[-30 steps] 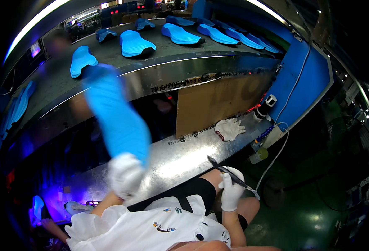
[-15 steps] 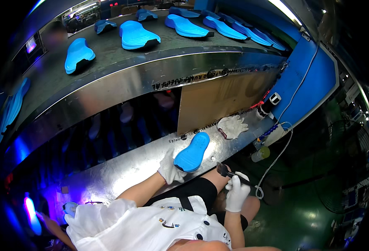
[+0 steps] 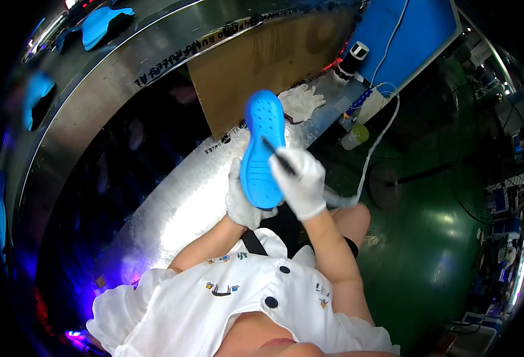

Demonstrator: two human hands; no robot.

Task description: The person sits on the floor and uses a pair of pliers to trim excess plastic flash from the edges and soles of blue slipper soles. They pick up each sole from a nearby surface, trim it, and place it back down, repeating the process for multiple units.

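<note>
My left hand (image 3: 241, 202), in a white glove, grips a blue shoe sole (image 3: 260, 172) by its lower end. The sole stands tilted up, its face with small holes and ridges turned toward me. My right hand (image 3: 302, 183), gloved too, is closed around a dark-handled brush (image 3: 284, 164). The brush lies across the middle of the sole; its tip is blurred, and I cannot tell whether it touches. Behind the sole's upper end, a spare white glove (image 3: 301, 102) rests on the metal ledge.
A metal ledge (image 3: 184, 196) runs before me, with a cardboard sheet (image 3: 238, 65) standing behind it. Further blue soles (image 3: 98, 27) lie on the raised belt at far left. A black-and-white cylinder (image 3: 354, 58), a yellow-lidded jar (image 3: 355, 137) and a pale hose (image 3: 366, 172) are at right.
The sole has come upright, higher in view. My right hand has moved left and up, bringing the brush from beside my knee to over the sole. The head view has also shifted.
</note>
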